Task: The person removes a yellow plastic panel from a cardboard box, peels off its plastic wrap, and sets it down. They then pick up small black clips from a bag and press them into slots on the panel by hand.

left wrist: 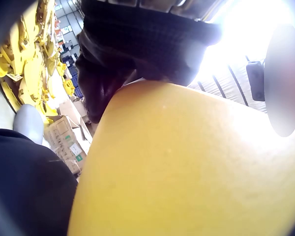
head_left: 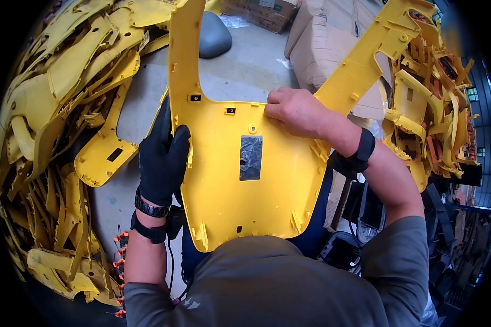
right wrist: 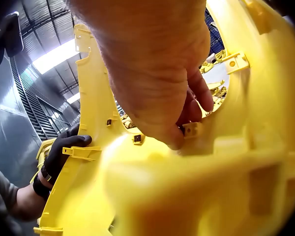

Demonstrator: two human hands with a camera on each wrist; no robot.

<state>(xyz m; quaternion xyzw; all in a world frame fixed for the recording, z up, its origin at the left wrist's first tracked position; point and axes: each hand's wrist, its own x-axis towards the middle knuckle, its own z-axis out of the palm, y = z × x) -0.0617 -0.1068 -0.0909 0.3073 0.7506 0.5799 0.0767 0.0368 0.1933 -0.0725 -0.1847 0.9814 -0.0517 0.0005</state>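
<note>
A large yellow panel (head_left: 218, 174) with two long arms lies over the person's lap, its ribbed inner face up. The black-gloved left hand (head_left: 163, 158) grips its left edge, thumb on the inner side; in the left wrist view the glove (left wrist: 137, 49) holds the smooth outer face (left wrist: 187, 157). The bare right hand (head_left: 297, 111) has curled fingers at the inner edge near the right arm. In the right wrist view this hand (right wrist: 157, 78) pinches the edge beside a small tab (right wrist: 191, 130); its fingertips are partly hidden. Dark clips (head_left: 195, 98) (right wrist: 138, 139) sit in two other tabs.
Piles of yellow panels stand at the left (head_left: 65, 71) and right (head_left: 420, 109). Beyond the panel are a grey rounded piece (head_left: 215, 36) and cardboard boxes (head_left: 324, 43). Orange-tipped parts (head_left: 121, 261) hang by the left forearm.
</note>
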